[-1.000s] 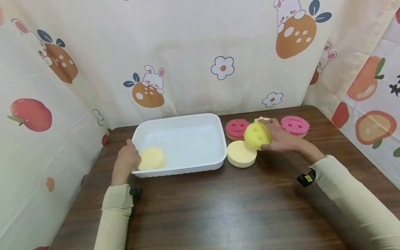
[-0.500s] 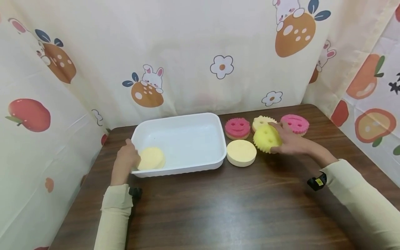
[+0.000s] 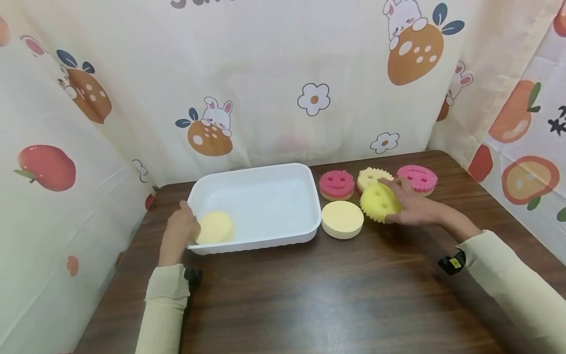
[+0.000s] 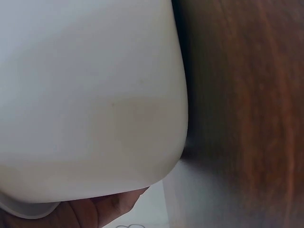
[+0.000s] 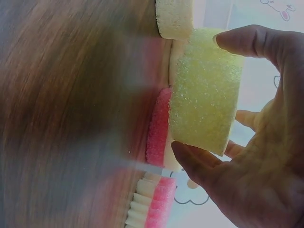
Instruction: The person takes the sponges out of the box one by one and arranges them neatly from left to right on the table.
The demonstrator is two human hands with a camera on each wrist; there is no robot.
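Note:
My right hand [image 3: 417, 204] pinches a yellow scalloped face sponge [image 3: 379, 202] between thumb and fingers, tilted in front of a cream-topped face sponge [image 3: 373, 178]. In the right wrist view, the edge of this yellow sponge [image 5: 204, 95] faces the camera. At the left end of a white plastic tray [image 3: 261, 243], my left hand [image 3: 179, 231] grips the rim. Inside that tray, close to my left hand, lies a plain round pale-yellow sponge [image 3: 216, 227]. The tray wall [image 4: 104, 95] fills much of the left wrist view, with finger parts [image 4: 109, 206] showing below it.
Right of the tray lie a dark pink face sponge [image 3: 336, 185] and a plain pale-yellow round sponge [image 3: 342, 219]. A bright pink face sponge [image 3: 416, 179] lies farther right, behind my right hand. A printed curtain [image 3: 274, 98] borders the wooden table [image 3: 283, 305] at the back.
My right hand has moved right with the yellow sponge, away from the plain round sponge, uncovering the cream face sponge. The left hand stays at the tray.

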